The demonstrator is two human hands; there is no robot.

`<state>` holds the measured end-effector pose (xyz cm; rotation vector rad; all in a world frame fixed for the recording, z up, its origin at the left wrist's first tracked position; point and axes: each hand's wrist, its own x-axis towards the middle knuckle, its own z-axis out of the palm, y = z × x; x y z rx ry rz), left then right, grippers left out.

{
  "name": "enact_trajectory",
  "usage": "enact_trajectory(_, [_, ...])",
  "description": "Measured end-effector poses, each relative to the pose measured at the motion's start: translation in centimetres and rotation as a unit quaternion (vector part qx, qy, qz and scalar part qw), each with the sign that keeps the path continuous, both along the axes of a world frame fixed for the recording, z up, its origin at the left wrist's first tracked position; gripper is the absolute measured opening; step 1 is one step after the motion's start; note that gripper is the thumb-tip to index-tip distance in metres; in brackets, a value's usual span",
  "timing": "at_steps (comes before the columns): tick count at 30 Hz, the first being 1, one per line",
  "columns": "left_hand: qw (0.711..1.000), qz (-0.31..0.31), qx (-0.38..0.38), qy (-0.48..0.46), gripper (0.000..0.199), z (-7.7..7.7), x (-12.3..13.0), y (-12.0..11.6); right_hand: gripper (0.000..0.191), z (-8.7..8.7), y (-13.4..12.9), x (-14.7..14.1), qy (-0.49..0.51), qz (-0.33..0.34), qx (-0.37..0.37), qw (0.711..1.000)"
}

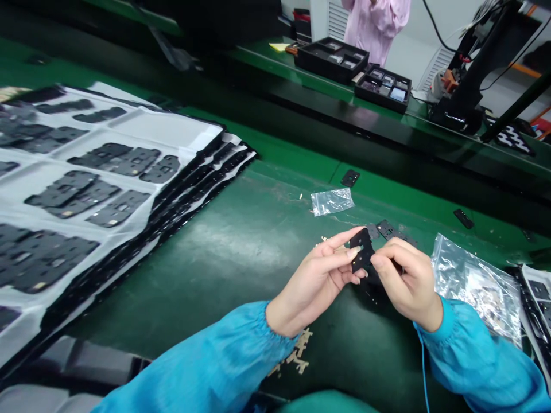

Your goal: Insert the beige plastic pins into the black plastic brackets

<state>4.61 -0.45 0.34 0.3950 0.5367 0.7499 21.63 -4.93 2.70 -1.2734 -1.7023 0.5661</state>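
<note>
My left hand (325,269) holds a small black plate (361,250) with cut-outs, its thumb resting on the face. At the plate's right edge, my right hand (407,278) has its thumb and forefinger pinched together; whatever lies between them is too small to make out. Just behind the hands, more black plates (394,232) lie on the green table (241,241). Small tan pieces (299,353) are scattered near my left sleeve. A small clear bag (332,201) lies beyond my left hand.
Stacked trays (172,135) of black plates fill the left side. A clear bag (477,292) of small parts lies right of my right hand. Single black parts (350,178) lie farther back. Across the bench, a person in pink (376,26) stands behind black boxes (331,59).
</note>
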Motion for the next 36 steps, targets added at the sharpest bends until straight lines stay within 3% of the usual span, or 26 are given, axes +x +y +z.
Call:
enact_trajectory(2, [1.0,0.003,-0.011,-0.003,0.035,-0.1,0.2,-0.2,0.025,-0.3,-0.1,0.1,-0.082,0.001,0.056,0.995])
enact_trajectory(6, [1.0,0.009,-0.004,-0.002,0.035,-0.1,0.2,-0.2,0.027,-0.3,0.0,0.2,-0.13,0.01,0.045,0.99])
enact_trajectory(9, [0.999,0.015,0.02,0.036,0.041,0.0,0.0,0.0,0.024,0.5,0.0,0.2,-0.057,0.042,-0.038,0.997])
enact_trajectory(12, [0.993,0.019,0.068,0.096,0.052,0.0,0.0,0.1,0.035,1.1,0.4,0.5,0.035,0.071,-0.166,0.983])
enact_trajectory(15, [0.967,0.016,0.15,0.204,0.071,-0.2,-0.2,0.5,0.047,0.6,1.8,1.9,0.061,0.021,-0.239,0.969])
enact_trajectory(18, [0.918,0.054,0.24,0.31,0.081,-0.3,-1.3,1.0,0.054,-0.7,3.9,4.5,0.039,-0.134,-0.22,0.966])
enact_trajectory(21, [0.849,0.075,0.331,0.405,0.06,-0.4,-3.6,1.4,0.053,-2.2,4.8,6.1,0.013,-0.149,-0.24,0.959])
enact_trajectory(23, [0.787,0.048,0.391,0.474,0.036,-0.5,-5.6,1.2,0.043,-3.1,4.2,5.3,-0.017,-0.105,-0.259,0.96])
enact_trajectory(27, [0.673,-0.033,0.518,0.527,0.011,-0.8,-9.5,-0.6,0.015,-4.0,0.7,0.2,-0.151,0.114,-0.246,0.95])
enact_trajectory(30, [0.629,-0.085,0.571,0.521,0.01,-1.2,-11.1,-2.7,0.011,-4.5,-2.3,-3.6,-0.223,0.191,-0.241,0.925])
enact_trajectory(36, [0.579,-0.133,0.606,0.529,0.009,-2.9,-11.8,-5.7,0.004,-5.5,-4.3,-5.9,-0.259,0.193,-0.233,0.917])
